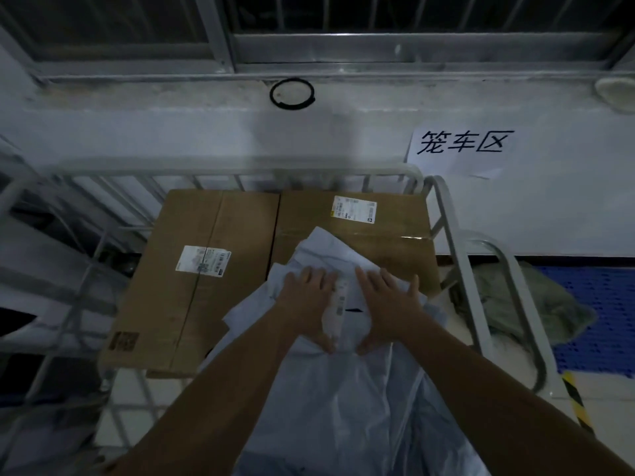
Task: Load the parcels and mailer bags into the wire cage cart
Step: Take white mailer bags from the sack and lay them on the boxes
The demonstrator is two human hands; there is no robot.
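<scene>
Two brown cardboard parcels lie side by side inside the wire cage cart [457,249], a left one [178,304] and a right one [385,228], each with a white label. A pale grey mailer bag [347,324] with a barcode label lies on top, overlapping the right parcel. My left hand [309,304] and my right hand [388,307] rest flat on this bag with fingers spread and thumbs along its near edge. More pale mailer bags [350,413] lie heaped below my forearms.
The cart stands against a white wall with a paper sign [460,149] and a barred window above. A grey-green sack [536,304] lies on blue matting [604,310] to the right. Another wire frame [68,304] stands at the left.
</scene>
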